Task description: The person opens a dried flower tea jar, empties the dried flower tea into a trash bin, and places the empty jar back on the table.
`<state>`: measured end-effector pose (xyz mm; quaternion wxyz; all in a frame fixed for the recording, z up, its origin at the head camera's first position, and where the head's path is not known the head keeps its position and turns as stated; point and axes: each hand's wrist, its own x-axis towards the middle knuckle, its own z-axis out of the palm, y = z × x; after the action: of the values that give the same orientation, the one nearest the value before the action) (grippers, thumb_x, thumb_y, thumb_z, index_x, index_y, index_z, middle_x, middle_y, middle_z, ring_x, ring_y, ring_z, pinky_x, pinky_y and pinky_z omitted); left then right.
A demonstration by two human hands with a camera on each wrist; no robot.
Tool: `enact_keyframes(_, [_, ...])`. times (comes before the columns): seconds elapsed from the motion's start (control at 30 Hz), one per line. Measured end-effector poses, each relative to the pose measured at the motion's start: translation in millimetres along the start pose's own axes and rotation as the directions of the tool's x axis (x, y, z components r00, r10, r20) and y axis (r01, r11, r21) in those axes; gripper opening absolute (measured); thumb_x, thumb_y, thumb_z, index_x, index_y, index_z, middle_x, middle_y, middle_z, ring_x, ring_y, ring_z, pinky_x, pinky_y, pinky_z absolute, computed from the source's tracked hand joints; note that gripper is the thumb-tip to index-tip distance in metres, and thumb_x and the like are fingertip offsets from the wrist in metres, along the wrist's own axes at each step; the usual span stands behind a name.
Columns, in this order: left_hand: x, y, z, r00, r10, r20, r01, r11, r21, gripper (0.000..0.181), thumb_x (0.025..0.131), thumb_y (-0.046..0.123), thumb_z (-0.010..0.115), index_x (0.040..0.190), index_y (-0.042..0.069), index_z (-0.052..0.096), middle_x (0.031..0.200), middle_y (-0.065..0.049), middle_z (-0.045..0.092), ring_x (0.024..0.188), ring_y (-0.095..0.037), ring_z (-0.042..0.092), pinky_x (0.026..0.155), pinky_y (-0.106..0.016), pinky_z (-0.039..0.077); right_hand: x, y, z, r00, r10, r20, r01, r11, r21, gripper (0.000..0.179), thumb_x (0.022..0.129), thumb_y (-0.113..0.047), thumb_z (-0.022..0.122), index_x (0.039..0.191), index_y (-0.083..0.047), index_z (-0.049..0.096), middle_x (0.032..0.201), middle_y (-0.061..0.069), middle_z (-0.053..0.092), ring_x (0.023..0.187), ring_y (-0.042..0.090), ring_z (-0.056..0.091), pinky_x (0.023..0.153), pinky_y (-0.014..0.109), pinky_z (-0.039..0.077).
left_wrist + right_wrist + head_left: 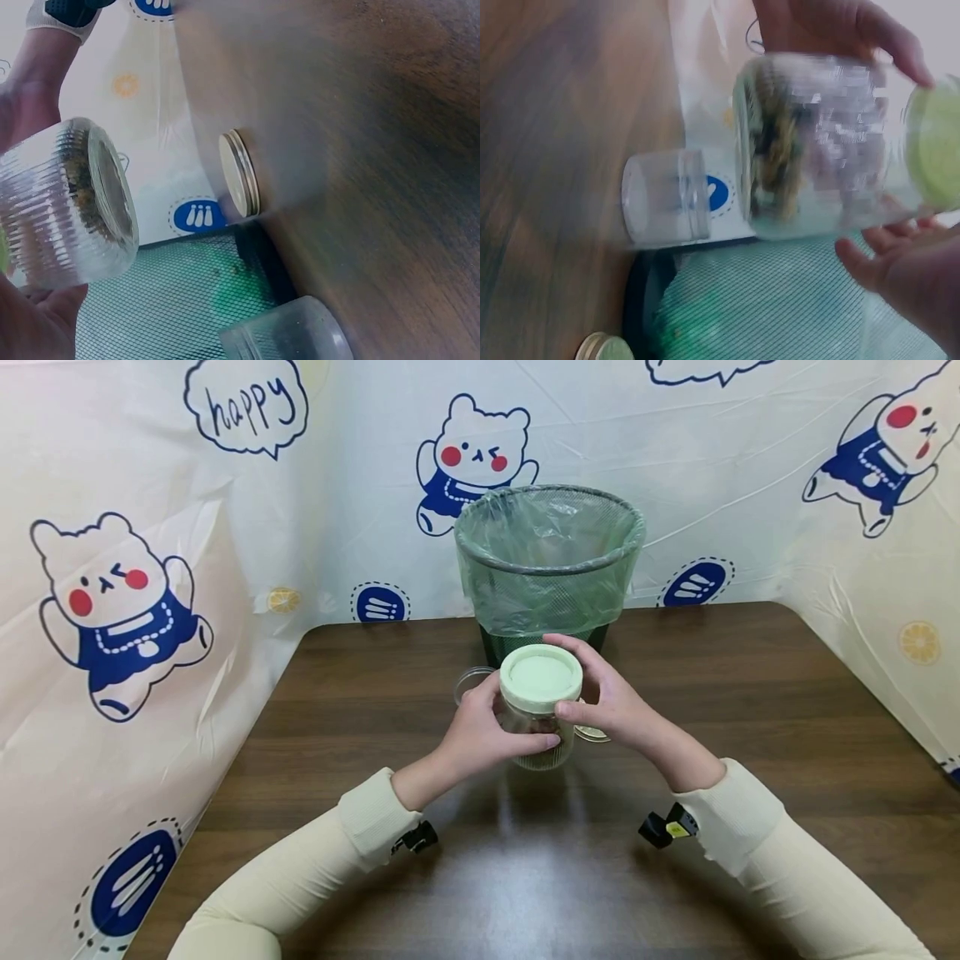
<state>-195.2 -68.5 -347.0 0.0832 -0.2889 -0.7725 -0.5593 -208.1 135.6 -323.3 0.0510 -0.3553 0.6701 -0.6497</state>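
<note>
Between both hands is a ribbed clear glass jar (543, 753) with a pale green lid (542, 672). Dark brown-green dried bits (778, 146) lie at its bottom. My left hand (476, 727) grips the jar's side, its thumb across the front. At the lid's right edge, my right hand (615, 702) presses its thumb on the near rim, with fingers curved around the far side. The jar's base shows in the left wrist view, raised off the wooden table (360, 710).
A mesh bin (551, 597) with a green plastic liner stands behind the jar. On the table near its base are a clear plastic container (664, 199), to the left, and a flat round gold lid (238, 174), to the right. A printed cloth (360, 493) hangs around the table.
</note>
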Motion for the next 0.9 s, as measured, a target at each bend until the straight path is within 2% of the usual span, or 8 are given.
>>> enact_keyframes(0.13, [0.2, 1.0, 0.5, 0.999, -0.025, -0.037, 0.025, 1.000, 0.017, 0.079, 0.064, 0.017, 0.092, 0.132, 0.010, 0.053, 0.120, -0.002, 0.062, 0.107, -0.015, 0.057, 0.088, -0.040, 0.049, -2.0, -6, 8, 0.995, 0.011, -0.101, -0.014, 0.999, -0.034, 0.103, 0.079, -0.056, 0.074, 0.148, 0.002, 0.023, 0.143, 0.017, 0.039, 0.125, 0.026, 0.042, 0.102, 0.039, 0.037])
enact_keyframes(0.23, [0.5, 0.2, 1.0, 0.996, -0.042, -0.078, 0.046, 0.997, 0.057, 0.076, 0.066, 0.025, 0.092, 0.130, 0.012, 0.054, 0.118, 0.001, 0.061, 0.104, -0.012, 0.056, 0.084, -0.037, 0.050, -2.1, -12, 16, 0.979, 0.032, -0.201, -0.044, 0.997, -0.058, 0.101, 0.079, -0.052, 0.076, 0.146, 0.004, 0.026, 0.145, 0.017, 0.041, 0.127, 0.028, 0.042, 0.106, 0.046, 0.031])
enact_keyframes(0.33, [0.8, -1.0, 1.5, 0.992, -0.043, -0.118, 0.055, 0.993, 0.100, 0.074, 0.067, 0.029, 0.091, 0.129, 0.012, 0.054, 0.115, 0.003, 0.061, 0.101, -0.012, 0.056, 0.080, -0.036, 0.051, -1.3, -16, 25, 0.955, 0.082, -0.285, -0.107, 0.992, -0.072, 0.094, 0.080, -0.041, 0.079, 0.146, 0.003, 0.027, 0.143, 0.016, 0.044, 0.125, 0.028, 0.043, 0.105, 0.048, 0.030])
enact_keyframes(0.47, [0.7, -1.9, 2.4, 0.988, -0.041, -0.152, 0.062, 0.989, 0.136, 0.072, 0.067, 0.030, 0.090, 0.128, 0.013, 0.055, 0.114, 0.005, 0.061, 0.099, -0.011, 0.055, 0.078, -0.036, 0.051, -0.1, -18, 36, 0.916, 0.131, -0.379, -0.191, 0.974, -0.125, 0.088, 0.080, -0.025, 0.078, 0.147, -0.001, 0.026, 0.140, 0.011, 0.044, 0.123, 0.026, 0.044, 0.102, 0.047, 0.034])
enact_keyframes(0.57, [0.9, -2.9, 3.5, 0.988, -0.025, -0.154, 0.048, 0.988, 0.146, 0.070, 0.068, 0.029, 0.089, 0.127, 0.012, 0.056, 0.115, 0.005, 0.062, 0.101, -0.010, 0.055, 0.082, -0.036, 0.051, 0.6, -17, 43, 0.886, 0.147, -0.440, -0.242, 0.955, -0.169, 0.088, 0.078, -0.024, 0.079, 0.146, -0.004, 0.027, 0.138, 0.009, 0.044, 0.120, 0.024, 0.045, 0.099, 0.045, 0.037])
enact_keyframes(0.67, [0.6, -4.3, 4.0, 0.989, 0.001, -0.148, 0.020, 0.990, 0.141, 0.069, 0.067, 0.025, 0.089, 0.127, 0.010, 0.056, 0.116, 0.002, 0.062, 0.103, -0.011, 0.057, 0.085, -0.035, 0.051, 2.2, -16, 48, 0.866, 0.167, -0.471, -0.277, 0.945, -0.174, 0.090, 0.075, -0.027, 0.082, 0.145, -0.006, 0.028, 0.134, 0.009, 0.045, 0.118, 0.023, 0.047, 0.098, 0.043, 0.039])
enact_keyframes(0.73, [0.1, -5.4, 4.1, 0.989, 0.018, -0.144, 0.003, 0.990, 0.143, 0.069, 0.067, 0.022, 0.089, 0.127, 0.009, 0.056, 0.116, 0.001, 0.062, 0.103, -0.011, 0.057, 0.085, -0.033, 0.051, 3.2, -15, 51, 0.860, 0.179, -0.478, -0.293, 0.940, -0.176, 0.091, 0.073, -0.028, 0.084, 0.144, -0.007, 0.030, 0.132, 0.008, 0.046, 0.115, 0.022, 0.049, 0.095, 0.042, 0.041])
enact_keyframes(0.9, [-1.2, -7.1, 4.0, 0.990, 0.042, -0.135, -0.020, 0.988, 0.155, 0.069, 0.067, 0.021, 0.088, 0.127, 0.008, 0.056, 0.117, -0.001, 0.062, 0.104, -0.012, 0.057, 0.086, -0.032, 0.051, 3.8, -13, 54, 0.864, 0.171, -0.473, -0.284, 0.943, -0.177, 0.088, 0.073, -0.027, 0.085, 0.140, -0.006, 0.033, 0.131, 0.008, 0.047, 0.114, 0.022, 0.049, 0.094, 0.041, 0.042])
